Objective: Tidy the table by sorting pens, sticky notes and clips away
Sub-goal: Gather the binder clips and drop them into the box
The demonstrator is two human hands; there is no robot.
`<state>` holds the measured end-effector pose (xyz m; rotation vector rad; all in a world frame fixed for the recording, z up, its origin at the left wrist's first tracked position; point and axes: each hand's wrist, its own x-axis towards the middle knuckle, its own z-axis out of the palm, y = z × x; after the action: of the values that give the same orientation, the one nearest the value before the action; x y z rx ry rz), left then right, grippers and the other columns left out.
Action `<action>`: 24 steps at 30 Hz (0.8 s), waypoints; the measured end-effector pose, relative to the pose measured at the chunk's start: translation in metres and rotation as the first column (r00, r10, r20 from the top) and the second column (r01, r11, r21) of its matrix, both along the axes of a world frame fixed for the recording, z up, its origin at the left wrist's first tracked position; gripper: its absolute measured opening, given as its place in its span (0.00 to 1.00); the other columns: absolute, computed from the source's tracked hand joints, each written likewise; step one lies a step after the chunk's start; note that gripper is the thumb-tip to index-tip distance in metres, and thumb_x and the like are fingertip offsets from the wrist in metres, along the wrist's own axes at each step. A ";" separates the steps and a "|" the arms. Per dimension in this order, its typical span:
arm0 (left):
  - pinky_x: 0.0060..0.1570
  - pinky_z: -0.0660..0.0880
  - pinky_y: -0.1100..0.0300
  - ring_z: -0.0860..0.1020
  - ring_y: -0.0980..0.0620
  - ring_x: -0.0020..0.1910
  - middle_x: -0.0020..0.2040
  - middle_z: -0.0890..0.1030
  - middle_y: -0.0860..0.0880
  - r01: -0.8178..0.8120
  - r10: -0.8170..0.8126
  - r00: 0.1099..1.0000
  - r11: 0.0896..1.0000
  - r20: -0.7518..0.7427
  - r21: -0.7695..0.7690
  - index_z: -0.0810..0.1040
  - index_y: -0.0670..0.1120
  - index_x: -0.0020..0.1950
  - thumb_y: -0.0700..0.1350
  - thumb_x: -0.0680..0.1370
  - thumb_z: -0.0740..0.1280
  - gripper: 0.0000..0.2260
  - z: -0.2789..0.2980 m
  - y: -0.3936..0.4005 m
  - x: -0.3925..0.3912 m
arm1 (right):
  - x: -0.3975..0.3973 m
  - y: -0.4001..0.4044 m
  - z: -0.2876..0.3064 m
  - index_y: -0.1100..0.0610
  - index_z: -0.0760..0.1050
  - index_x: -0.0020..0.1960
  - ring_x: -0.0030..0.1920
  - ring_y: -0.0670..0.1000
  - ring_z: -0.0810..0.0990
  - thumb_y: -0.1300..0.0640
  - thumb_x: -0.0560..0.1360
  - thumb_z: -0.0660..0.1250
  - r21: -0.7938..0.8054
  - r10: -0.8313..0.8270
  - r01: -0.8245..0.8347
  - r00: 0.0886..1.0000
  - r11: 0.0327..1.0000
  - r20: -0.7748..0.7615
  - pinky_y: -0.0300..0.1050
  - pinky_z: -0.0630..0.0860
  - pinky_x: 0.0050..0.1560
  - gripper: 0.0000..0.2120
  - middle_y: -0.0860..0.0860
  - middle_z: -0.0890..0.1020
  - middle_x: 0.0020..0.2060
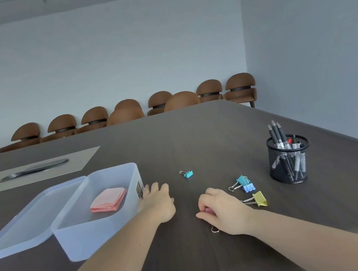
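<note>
Now right hand curled over a clip, left hand loosely open, empty.

right hand curled over clip | left hand touching box

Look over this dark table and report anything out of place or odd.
Nothing looks damaged or spilled. Loose binder clips are scattered on the dark wooden table: a small teal clip alone, a teal and blue pair, a yellow clip. The translucent plastic box holds only pink sticky notes; its lid is off, leaning against it.
</note>
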<state>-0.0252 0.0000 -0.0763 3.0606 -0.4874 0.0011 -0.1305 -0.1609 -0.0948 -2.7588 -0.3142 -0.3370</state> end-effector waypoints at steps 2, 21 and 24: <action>0.71 0.62 0.48 0.54 0.42 0.77 0.76 0.61 0.47 -0.048 0.048 0.999 0.998 -0.010 -0.033 0.59 0.49 0.75 0.49 0.83 0.51 0.20 -0.005 -0.002 0.006 | 0.000 -0.002 0.003 0.56 0.71 0.47 0.44 0.49 0.68 0.49 0.79 0.61 -0.008 -0.030 0.030 1.000 1.000 0.005 0.44 0.71 0.52 0.10 0.49 0.67 0.44; 0.50 0.74 0.54 0.78 0.43 0.59 0.60 0.78 0.43 -0.091 0.091 0.996 0.996 0.000 -0.003 0.66 0.41 0.65 0.52 0.82 0.54 0.17 0.003 -0.024 0.030 | 0.005 -0.014 0.012 0.52 0.70 0.28 0.34 0.51 0.77 0.33 0.74 0.30 -0.130 -0.243 0.321 0.878 0.938 0.412 0.45 0.74 0.34 0.38 0.47 0.70 0.27; 0.47 0.74 0.55 0.79 0.45 0.55 0.55 0.79 0.45 -0.059 0.061 0.998 0.997 0.032 -0.051 0.68 0.43 0.61 0.54 0.81 0.56 0.17 0.005 -0.028 0.027 | -0.001 -0.034 0.012 0.52 0.71 0.23 0.29 0.51 0.75 0.32 0.76 0.39 -0.200 -0.294 0.431 0.825 0.880 0.483 0.44 0.70 0.31 0.37 0.46 0.72 0.23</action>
<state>0.0023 -0.0278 -0.0712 3.0291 -0.3905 0.0653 -0.1312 -0.1949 -0.0830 -3.0082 0.0832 -1.1129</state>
